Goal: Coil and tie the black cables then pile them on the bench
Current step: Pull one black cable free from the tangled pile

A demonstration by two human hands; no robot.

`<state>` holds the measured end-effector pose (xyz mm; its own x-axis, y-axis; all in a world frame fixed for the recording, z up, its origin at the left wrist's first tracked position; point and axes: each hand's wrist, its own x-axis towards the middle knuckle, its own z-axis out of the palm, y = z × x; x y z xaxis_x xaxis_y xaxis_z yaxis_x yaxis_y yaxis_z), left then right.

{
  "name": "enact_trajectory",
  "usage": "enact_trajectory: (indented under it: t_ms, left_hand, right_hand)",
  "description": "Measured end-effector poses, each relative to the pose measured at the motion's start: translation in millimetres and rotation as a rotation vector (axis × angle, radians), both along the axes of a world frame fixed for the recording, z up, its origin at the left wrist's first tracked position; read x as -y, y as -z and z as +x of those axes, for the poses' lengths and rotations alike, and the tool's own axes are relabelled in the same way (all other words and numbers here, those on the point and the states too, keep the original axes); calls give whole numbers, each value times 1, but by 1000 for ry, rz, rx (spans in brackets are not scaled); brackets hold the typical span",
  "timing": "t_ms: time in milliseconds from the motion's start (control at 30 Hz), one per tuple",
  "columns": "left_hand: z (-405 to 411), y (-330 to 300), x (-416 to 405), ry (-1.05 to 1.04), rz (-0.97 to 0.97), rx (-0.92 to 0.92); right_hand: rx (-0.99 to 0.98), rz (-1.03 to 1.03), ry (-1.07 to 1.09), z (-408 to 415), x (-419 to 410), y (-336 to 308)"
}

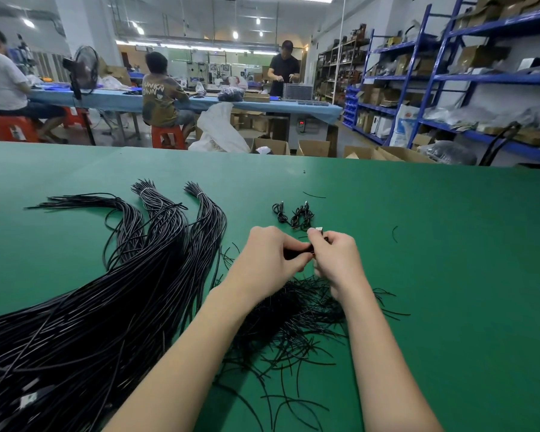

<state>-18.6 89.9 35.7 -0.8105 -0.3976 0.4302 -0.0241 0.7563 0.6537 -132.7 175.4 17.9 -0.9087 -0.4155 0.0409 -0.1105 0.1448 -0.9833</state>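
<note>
Right, I had both hands up over the green worktop [418, 244], meeting at its middle. My left hand [270, 260] had its fingers curled round a small black coiled cable [296, 253], pinching it from the left. My right hand [337, 260] pinched the same coil from the other side, and a pale bit, maybe a tie or a plug end, showed at its fingertips [314, 232]; I couldn't tell which. Just beyond my hands lay three finished little coils [293, 213], close together on the worktop. To the left, long bundled cables [156, 244] fanned out, two bunches bound near their far ends with pale ties [145, 192]. Beneath my wrists sat a loose heap of short black ties [306, 319], strands scattered around it. Across the room, people sat at a blue table [106, 99], and blue shelving [449, 88] stood at the right.
</note>
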Motion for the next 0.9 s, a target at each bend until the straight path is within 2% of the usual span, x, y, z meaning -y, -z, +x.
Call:
enact_trajectory:
  t_ms: [67, 133, 200, 267, 300, 400, 467, 667, 900]
  left_hand:
    - [-3, 4, -1, -6, -76, -43]
    - [-4, 8, 0, -14, -52, -47]
    - [-4, 12, 5, -58, 94, -54]
    - [-3, 15, 13, -100, 363, -104]
    - [-2, 16, 17, -102, 530, -145]
    - [1, 15, 24, -81, 916, -258]
    - [1, 15, 27, -67, 1041, -299]
    - [1, 18, 34, -30, 1140, -348]
    - [2, 20, 38, -38, 1183, -358]
  right_hand:
    - [144, -73, -16, -2, -1, 0]
    - [209, -111, -61, -2, -4, -1]
    - [270, -122, -127, -1, -6, -3]
    - [308, -74, -199, 1, -11, -9]
    - [245, 20, -240, 1, -15, -11]
    - [-205, 531, -378, 0, -24, -9]
    - [-273, 712, -464, 3, -23, -6]
    - [-290, 817, -442, 12, -17, -10]
    - [-301, 782, -372, 7, -24, -14]
